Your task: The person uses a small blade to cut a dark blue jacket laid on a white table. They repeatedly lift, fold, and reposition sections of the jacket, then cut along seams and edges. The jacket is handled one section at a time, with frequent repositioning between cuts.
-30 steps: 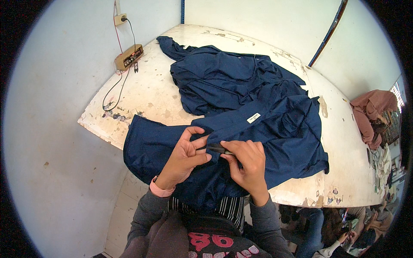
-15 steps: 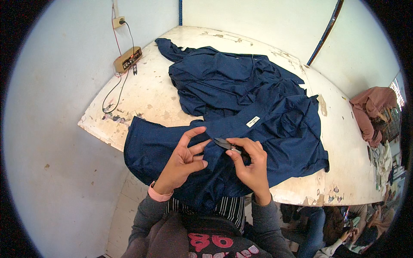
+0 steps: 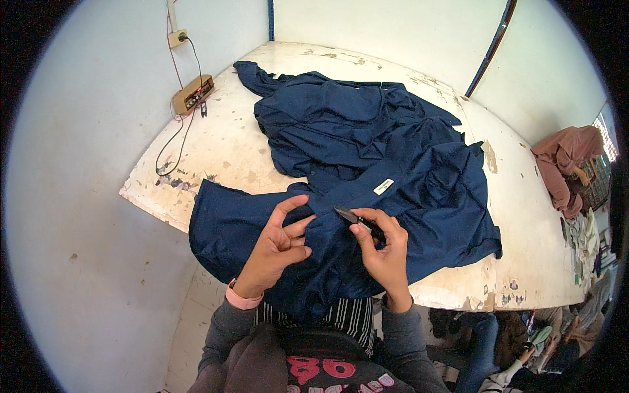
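Note:
Dark navy garments (image 3: 445, 190), one with a small white label (image 3: 383, 187), lie crumpled over the white, paint-worn tabletop (image 3: 154, 196), with cloth draped down toward my body. My left hand (image 3: 278, 252) grips a fold of the navy cloth between its fingers, index finger raised. Just to the right, my right hand (image 3: 383, 255) is closed on small black-and-silver thread snips (image 3: 347, 215), their tip over the cloth near my left fingertips.
A beige electrical box (image 3: 193, 95) with cables sits at the back left below a wall socket (image 3: 177, 38). Walls border the table. At the right are a person in a brown garment (image 3: 567, 164) and pale cloth (image 3: 580, 242); other people (image 3: 537, 340) sit low beyond the near edge.
My right hand and the snips have drawn slightly right, away from my left fingers, with the blade tip now angled up-left. My left hand has shifted slightly left.

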`<action>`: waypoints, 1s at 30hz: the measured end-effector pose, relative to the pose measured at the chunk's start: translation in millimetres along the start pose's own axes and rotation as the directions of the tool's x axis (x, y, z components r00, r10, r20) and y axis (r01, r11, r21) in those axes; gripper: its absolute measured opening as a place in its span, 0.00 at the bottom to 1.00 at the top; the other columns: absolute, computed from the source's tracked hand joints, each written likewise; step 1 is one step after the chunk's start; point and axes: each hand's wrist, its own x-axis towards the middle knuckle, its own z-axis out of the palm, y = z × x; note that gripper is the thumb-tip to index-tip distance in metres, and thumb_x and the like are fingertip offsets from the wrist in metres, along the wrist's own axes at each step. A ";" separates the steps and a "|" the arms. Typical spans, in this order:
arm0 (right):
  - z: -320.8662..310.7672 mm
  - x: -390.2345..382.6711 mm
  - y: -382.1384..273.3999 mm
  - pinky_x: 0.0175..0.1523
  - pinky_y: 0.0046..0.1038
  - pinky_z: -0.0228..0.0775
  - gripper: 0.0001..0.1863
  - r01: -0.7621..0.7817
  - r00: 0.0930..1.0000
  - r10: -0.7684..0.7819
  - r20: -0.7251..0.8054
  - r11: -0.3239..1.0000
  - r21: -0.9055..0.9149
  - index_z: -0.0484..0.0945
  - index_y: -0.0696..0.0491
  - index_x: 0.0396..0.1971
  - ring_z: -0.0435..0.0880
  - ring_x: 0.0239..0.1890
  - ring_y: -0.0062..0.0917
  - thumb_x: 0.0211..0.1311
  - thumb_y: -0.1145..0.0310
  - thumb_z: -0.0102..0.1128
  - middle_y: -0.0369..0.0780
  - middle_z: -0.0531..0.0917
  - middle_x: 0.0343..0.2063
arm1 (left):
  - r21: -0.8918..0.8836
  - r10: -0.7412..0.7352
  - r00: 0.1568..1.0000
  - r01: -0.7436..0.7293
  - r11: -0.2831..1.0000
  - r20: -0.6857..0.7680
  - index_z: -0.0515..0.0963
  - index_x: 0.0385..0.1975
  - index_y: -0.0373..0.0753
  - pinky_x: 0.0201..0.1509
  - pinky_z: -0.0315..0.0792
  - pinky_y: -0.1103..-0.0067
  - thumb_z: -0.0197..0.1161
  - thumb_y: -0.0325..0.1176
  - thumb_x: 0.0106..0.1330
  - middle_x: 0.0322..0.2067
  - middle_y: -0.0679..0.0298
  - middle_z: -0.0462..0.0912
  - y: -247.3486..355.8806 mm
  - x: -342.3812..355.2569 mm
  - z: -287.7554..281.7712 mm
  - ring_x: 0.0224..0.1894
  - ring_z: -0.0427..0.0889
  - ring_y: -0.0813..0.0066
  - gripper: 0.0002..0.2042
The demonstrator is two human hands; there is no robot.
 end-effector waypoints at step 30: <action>-2.0 33.6 17.5 0.46 0.20 0.72 0.21 -0.195 0.968 0.104 0.230 0.887 0.419 0.81 0.56 0.51 0.83 0.43 0.18 0.59 0.69 0.73 0.37 0.88 0.41 | 0.454 0.073 0.997 -0.061 0.889 -0.008 0.55 0.73 0.45 0.38 0.67 0.90 0.55 0.12 0.62 0.59 0.62 0.79 -2.8 -0.7 -13.5 0.31 0.68 0.93 0.38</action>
